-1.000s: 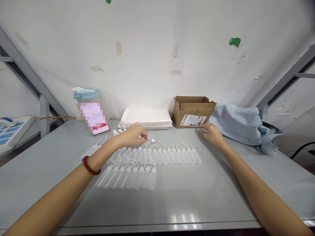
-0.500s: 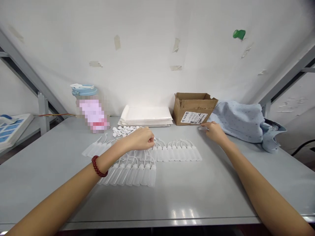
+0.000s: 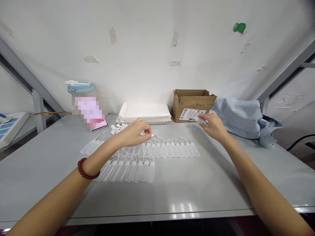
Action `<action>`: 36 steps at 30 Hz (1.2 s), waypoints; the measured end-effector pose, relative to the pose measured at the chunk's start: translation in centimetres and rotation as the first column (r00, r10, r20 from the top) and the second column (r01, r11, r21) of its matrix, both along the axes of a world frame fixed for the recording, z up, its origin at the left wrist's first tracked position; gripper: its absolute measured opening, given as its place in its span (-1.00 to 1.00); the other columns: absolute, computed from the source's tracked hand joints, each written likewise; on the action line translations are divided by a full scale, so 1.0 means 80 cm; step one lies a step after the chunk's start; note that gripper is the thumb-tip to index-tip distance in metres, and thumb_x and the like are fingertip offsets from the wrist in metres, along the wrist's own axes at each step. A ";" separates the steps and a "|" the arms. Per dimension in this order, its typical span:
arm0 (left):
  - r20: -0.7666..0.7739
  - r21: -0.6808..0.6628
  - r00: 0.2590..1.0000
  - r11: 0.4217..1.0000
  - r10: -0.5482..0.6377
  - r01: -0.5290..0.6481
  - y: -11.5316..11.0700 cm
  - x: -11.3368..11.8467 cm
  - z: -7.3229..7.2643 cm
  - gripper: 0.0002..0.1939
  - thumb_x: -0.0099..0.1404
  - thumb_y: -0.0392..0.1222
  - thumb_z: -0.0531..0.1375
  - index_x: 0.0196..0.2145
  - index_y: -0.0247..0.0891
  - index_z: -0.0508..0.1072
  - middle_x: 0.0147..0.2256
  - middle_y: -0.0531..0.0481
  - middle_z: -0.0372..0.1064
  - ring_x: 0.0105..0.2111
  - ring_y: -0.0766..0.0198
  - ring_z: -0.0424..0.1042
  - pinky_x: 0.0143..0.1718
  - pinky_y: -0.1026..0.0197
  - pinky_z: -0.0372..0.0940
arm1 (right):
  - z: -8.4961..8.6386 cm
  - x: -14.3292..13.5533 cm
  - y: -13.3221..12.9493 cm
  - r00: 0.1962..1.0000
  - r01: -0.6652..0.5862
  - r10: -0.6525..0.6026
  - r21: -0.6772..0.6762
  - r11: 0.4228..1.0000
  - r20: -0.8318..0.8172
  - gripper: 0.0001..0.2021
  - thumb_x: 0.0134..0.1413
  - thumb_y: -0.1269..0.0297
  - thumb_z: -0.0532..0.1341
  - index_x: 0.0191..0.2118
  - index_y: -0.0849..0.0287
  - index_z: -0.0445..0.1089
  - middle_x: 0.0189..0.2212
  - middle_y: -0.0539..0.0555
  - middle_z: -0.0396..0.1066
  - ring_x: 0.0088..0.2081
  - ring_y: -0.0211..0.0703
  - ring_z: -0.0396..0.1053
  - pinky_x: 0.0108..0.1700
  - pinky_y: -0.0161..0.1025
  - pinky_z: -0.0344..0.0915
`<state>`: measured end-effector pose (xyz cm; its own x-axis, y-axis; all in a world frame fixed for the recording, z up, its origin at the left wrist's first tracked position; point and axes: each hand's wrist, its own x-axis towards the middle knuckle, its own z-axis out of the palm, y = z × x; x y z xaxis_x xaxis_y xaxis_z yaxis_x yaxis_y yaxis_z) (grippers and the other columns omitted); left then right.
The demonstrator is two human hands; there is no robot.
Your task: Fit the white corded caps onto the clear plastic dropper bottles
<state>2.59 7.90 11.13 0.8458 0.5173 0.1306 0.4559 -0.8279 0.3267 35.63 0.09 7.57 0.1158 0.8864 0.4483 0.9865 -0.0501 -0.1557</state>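
Observation:
My left hand (image 3: 134, 132) is closed in a pinch over the back row of bottles. A small white piece shows at its fingertips; whether it is held or lies behind is unclear. Beside this hand lies a pile of white caps (image 3: 118, 128), partly hidden by it. My right hand (image 3: 214, 126) is in front of the cardboard box (image 3: 177, 106), thumb and fingers around a small translucent plastic bottle (image 3: 201, 119), mostly hidden. Small translucent bottles with white tubes lie in a back row (image 3: 177, 150) and a front row (image 3: 134, 172), partly under my left arm.
A stack of white envelopes or sheets (image 3: 145, 114) lies against the wall. At the left stand a blue-lidded container (image 3: 80, 88) and a phone with a pink screen (image 3: 90, 109). Light blue cloth (image 3: 237, 116) is bunched at the right. The grey table's front edge (image 3: 157, 216) runs below.
My right hand has lifted off the table beside the box, bringing the small bottle up with it. My left hand has shifted slightly left and its fingers have loosened a little. The view has shifted slightly.

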 end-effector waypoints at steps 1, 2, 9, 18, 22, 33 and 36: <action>0.014 -0.009 1.000 1.000 -0.012 0.012 -0.003 -0.004 0.004 -0.85 0.22 -0.25 0.03 -0.41 -0.23 0.38 -0.33 0.00 0.40 -0.18 0.15 0.29 -0.21 0.18 0.21 | 0.006 -0.018 -0.004 0.999 -0.042 0.042 0.021 0.999 -0.013 -0.69 0.03 0.43 0.17 -0.05 0.34 0.37 -0.17 0.28 0.45 -0.10 0.15 0.34 -0.05 0.02 0.28; 0.028 -0.025 0.999 0.999 -0.029 0.029 -0.007 -0.008 0.007 -0.86 0.23 -0.23 0.03 -0.39 -0.22 0.39 -0.32 0.01 0.40 -0.17 0.16 0.28 -0.20 0.18 0.21 | 0.010 -0.039 -0.008 0.995 -0.096 0.097 0.036 0.995 -0.025 -0.68 0.06 0.40 0.17 -0.02 0.25 0.34 -0.15 0.21 0.45 -0.09 0.06 0.36 -0.05 -0.05 0.31; 0.114 -0.245 0.990 0.964 -0.081 0.108 -0.028 -0.017 0.016 -0.87 0.28 -0.19 0.04 -0.39 -0.19 0.35 -0.33 0.07 0.36 -0.20 0.20 0.27 -0.22 0.19 0.19 | 0.006 -0.154 -0.044 0.787 -0.578 0.598 0.157 0.801 -0.153 -0.65 0.16 0.48 0.09 0.06 0.11 0.17 -0.17 0.18 0.39 -0.18 -0.05 0.41 -0.21 -0.10 0.39; 0.118 -0.347 0.991 0.933 -0.056 0.094 -0.033 -0.010 0.014 -0.82 0.25 -0.22 0.02 -0.49 -0.21 0.30 -0.41 0.10 0.29 -0.28 0.25 0.25 -0.26 0.22 0.16 | -0.004 -0.166 -0.052 0.766 -0.630 0.631 0.056 0.775 -0.122 -0.58 0.20 0.49 0.06 0.15 0.08 0.14 -0.14 0.17 0.32 -0.29 -0.12 0.39 -0.31 -0.16 0.41; 0.129 -0.367 0.992 0.929 -0.008 0.055 -0.036 -0.009 0.017 -0.79 0.22 -0.22 0.00 -0.55 -0.24 0.26 -0.45 0.09 0.25 -0.33 0.26 0.24 -0.31 0.23 0.15 | -0.005 -0.169 -0.054 0.781 -0.615 0.616 0.045 0.787 -0.102 -0.61 0.20 0.48 0.05 0.14 0.09 0.19 -0.14 0.17 0.31 -0.32 -0.14 0.38 -0.36 -0.19 0.39; 0.117 -0.347 0.993 0.937 0.023 0.019 -0.044 -0.008 0.019 -0.78 0.18 -0.26 0.00 -0.61 -0.25 0.23 -0.48 0.08 0.23 -0.38 0.27 0.24 -0.36 0.23 0.15 | -0.004 -0.176 -0.058 0.704 -0.659 0.659 0.102 0.745 -0.263 -0.64 0.19 0.46 0.07 0.09 0.10 0.24 -0.14 0.19 0.33 -0.23 -0.11 0.39 -0.26 -0.13 0.41; 0.152 -0.343 0.988 0.939 0.022 0.032 -0.047 -0.010 0.018 -0.77 0.20 -0.25 0.01 -0.60 -0.24 0.25 -0.50 0.09 0.23 -0.39 0.27 0.25 -0.37 0.23 0.16 | 0.000 -0.180 -0.059 0.649 -0.663 0.663 0.150 0.733 -0.373 -0.66 0.18 0.43 0.10 0.07 0.05 0.27 -0.15 0.16 0.37 -0.19 -0.09 0.39 -0.20 -0.10 0.40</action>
